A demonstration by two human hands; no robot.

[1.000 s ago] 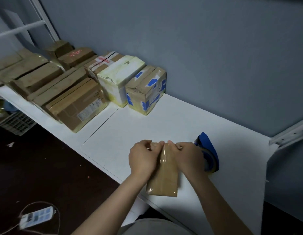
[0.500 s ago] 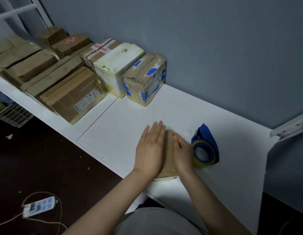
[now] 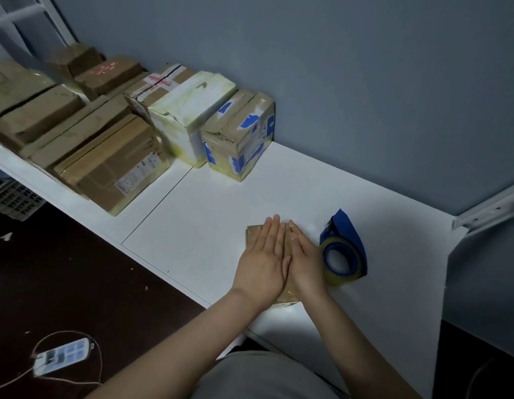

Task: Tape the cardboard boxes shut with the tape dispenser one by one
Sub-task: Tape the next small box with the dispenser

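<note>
Near the table's (image 3: 207, 231) front edge, the small cardboard box (image 3: 252, 234) lies under both hands. The left hand (image 3: 264, 260) and right hand (image 3: 306, 263) press it with straight, flat fingers (image 3: 274, 230), gripping nothing. The tape dispenser (image 3: 343, 250) stands just beside the right hand. Likely best to smooth firmly outward along the seam, so the tape bonds without bubbles.
</note>
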